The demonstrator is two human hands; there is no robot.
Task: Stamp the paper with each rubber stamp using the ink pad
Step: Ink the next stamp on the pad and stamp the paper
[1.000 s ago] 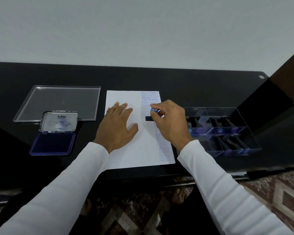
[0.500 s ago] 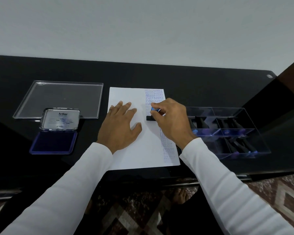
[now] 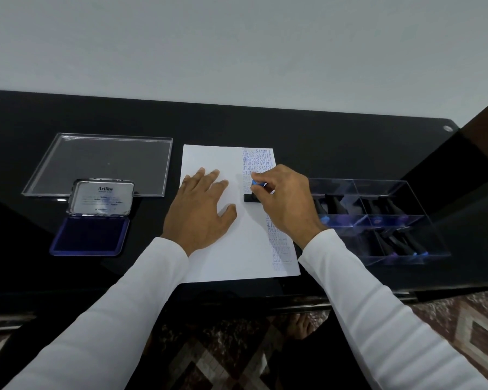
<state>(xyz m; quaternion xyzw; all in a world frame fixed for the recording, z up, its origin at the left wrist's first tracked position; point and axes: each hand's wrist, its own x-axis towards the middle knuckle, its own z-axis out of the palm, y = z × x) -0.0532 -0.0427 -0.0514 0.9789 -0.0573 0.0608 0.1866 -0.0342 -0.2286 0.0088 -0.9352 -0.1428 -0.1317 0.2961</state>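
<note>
— Where is the paper?

— The white paper point(image 3: 226, 249) lies flat at the centre of the frame on the black tabletop point(image 3: 321, 130). Blue stamped words run in a column down its right side; "SAMPLE" and "AMENDED" can be read at the top.

— And the hands?

— The left hand point(image 3: 200, 209) rests flat on the paper, fingers spread and straight. The right hand point(image 3: 282, 201) is just to its right, fingers curled round a rubber stamp point(image 3: 251, 196) with a blue top and a black base. The base sits on the paper, on the stamped column.

— The ink pad?

— The ink pad point(image 3: 92, 235) is at the left of the frame, well apart from the paper, open, its lid standing up with "Artline" printed inside. Behind it lies a clear plastic lid point(image 3: 104, 161), flat on the tabletop.

— Other stamps?

— A clear compartment box point(image 3: 378, 220) sits at the right of the frame, just beside the right hand, with dark stamps in its sections.
</note>
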